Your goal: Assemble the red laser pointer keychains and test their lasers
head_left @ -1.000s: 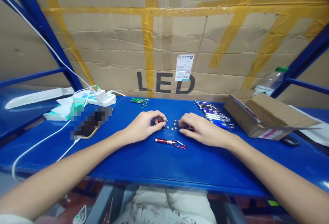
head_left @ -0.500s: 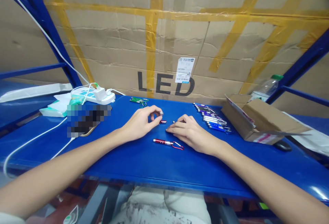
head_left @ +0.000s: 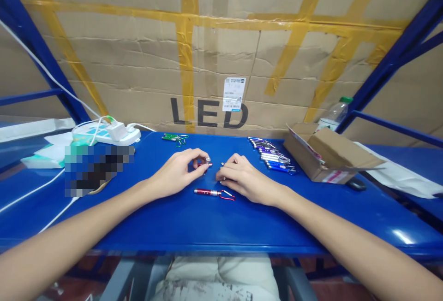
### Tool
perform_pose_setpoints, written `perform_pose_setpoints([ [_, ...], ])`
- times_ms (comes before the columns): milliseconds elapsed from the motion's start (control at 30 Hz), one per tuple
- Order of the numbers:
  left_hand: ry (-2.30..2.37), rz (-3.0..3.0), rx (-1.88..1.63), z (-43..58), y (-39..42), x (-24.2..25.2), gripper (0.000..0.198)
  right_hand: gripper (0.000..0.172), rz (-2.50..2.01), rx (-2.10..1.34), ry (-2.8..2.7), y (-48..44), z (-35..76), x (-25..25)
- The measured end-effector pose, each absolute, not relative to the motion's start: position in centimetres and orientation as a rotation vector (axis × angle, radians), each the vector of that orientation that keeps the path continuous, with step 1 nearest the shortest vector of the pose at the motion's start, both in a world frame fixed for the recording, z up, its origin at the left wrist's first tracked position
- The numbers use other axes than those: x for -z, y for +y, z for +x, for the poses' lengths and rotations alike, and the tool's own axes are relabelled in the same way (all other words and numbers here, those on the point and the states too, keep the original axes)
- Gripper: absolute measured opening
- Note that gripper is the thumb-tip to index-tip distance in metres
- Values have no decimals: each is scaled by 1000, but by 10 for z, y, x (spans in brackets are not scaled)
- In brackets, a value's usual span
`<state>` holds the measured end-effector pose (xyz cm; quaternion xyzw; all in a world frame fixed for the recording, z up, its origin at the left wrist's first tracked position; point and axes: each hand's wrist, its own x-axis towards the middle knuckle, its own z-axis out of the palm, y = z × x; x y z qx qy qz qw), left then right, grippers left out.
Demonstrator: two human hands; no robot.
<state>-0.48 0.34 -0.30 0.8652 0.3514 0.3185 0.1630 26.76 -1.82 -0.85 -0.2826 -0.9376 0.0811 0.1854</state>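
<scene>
My left hand (head_left: 178, 170) is closed, with a small silver piece (head_left: 207, 159) at the tips of its thumb and forefinger. Just under those fingertips shows the end of a red metal tube (head_left: 209, 165), mostly hidden by the hand. My right hand (head_left: 244, 179) has its fingers bunched low over the table; a tiny shiny silver piece (head_left: 223, 180) peeks out at the fingertips. Another tiny silver piece (head_left: 222, 164) is beside its forefinger. In front of both hands lies a red keychain flashlight (head_left: 207, 192) with a red carabiner clip (head_left: 227, 195).
Green keychain flashlights (head_left: 171, 137) lie at the back. Several blue, purple, silver and black ones (head_left: 273, 157) form a row at right, by an open cardboard box (head_left: 332, 158). A power strip (head_left: 121, 136), cables and a blurred-out phone (head_left: 100, 172) occupy the left.
The view has shifted, so everything sits further left. My right fingers have curled in, now with a tiny silver piece at their tips. My left hand keeps its pinch, lower and closer to the red tube.
</scene>
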Motion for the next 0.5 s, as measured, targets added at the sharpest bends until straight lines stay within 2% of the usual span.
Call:
perform_pose_setpoints([
  [333, 977, 2483, -834, -3, 4, 6, 23, 8, -776, -366, -2605, -16, 271, 6],
  [500, 990, 2483, -829, -5, 4, 4, 24, 9, -791, -389, -2595, -13, 275, 4],
])
